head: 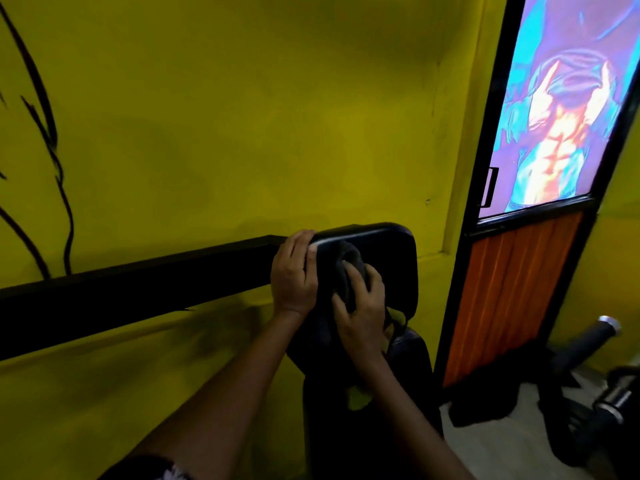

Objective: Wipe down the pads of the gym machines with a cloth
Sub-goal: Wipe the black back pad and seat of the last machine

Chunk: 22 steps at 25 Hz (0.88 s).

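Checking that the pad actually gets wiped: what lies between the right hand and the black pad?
In the head view, a dark cloth lies bunched under the right hand, against the black pad.

- Head cam: single wide-angle view, worn on person's head.
- Faces fwd and down, toward yellow wall (242, 116).
- Close range: both forearms fill lower frame.

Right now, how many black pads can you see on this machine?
2: the upper pad under both hands, and a lower pad just below it. Others may be hidden.
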Each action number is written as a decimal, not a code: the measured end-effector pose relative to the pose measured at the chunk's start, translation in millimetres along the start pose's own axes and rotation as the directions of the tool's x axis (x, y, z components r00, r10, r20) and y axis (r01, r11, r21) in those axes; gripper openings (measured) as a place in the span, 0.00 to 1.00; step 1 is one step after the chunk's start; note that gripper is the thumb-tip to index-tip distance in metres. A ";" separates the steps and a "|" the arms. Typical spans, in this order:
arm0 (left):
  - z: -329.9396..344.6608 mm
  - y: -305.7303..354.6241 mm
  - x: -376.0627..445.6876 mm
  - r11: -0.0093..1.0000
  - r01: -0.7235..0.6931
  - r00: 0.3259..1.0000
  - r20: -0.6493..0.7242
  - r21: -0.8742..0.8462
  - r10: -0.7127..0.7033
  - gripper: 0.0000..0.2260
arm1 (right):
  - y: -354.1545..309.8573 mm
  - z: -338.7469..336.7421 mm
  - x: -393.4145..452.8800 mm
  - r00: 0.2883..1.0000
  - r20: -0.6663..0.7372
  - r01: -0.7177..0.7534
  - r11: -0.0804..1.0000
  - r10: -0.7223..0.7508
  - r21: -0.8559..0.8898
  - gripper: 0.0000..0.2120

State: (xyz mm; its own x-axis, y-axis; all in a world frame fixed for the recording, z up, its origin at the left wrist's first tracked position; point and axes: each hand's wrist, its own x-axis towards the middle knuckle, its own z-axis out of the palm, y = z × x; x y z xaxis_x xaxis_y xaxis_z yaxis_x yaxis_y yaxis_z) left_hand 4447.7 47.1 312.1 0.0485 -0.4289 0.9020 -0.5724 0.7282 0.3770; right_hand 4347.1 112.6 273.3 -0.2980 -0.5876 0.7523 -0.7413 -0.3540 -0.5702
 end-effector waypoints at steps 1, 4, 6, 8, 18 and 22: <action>0.6 -1.4 -0.2 1.000 -0.009 1.000 -0.014 -0.015 0.009 0.24 | 0.4 12.0 -8.1 0.999 -0.047 0.002 0.991 -0.008 -0.131 0.24; 3.0 -3.4 -2.4 0.999 -0.040 0.998 -0.050 -0.034 0.039 0.24 | 3.5 25.2 -25.8 0.996 -0.067 0.027 0.930 -0.055 -0.366 0.27; 3.3 -4.7 -2.1 0.998 -0.040 0.998 -0.056 -0.042 0.038 0.24 | 15.2 22.2 -16.7 0.989 -0.025 0.120 0.894 -0.145 -0.432 0.29; 3.0 -5.0 -1.9 0.998 -0.044 0.997 -0.066 -0.042 0.041 0.23 | 26.9 15.0 4.7 0.990 -0.056 0.088 0.889 -0.126 -0.448 0.28; 4.8 -3.2 -0.4 0.999 -0.036 0.996 -0.077 -0.005 0.035 0.23 | 28.4 -4.0 80.0 0.927 0.060 0.359 0.826 -0.371 -0.435 0.26; 4.1 -3.3 -1.2 0.999 -0.038 0.996 -0.079 0.001 0.038 0.23 | 18.8 -8.0 97.8 0.988 -0.036 0.128 0.919 -0.153 -0.373 0.25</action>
State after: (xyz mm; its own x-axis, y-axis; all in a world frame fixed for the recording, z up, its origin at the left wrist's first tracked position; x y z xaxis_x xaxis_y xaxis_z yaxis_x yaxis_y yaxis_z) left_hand 4446.2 43.0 308.9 0.0913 -0.3575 0.9294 -0.5745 0.7434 0.3424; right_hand 4299.2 54.3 338.7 -0.2027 -0.5003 0.8418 -0.9438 -0.1293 -0.3042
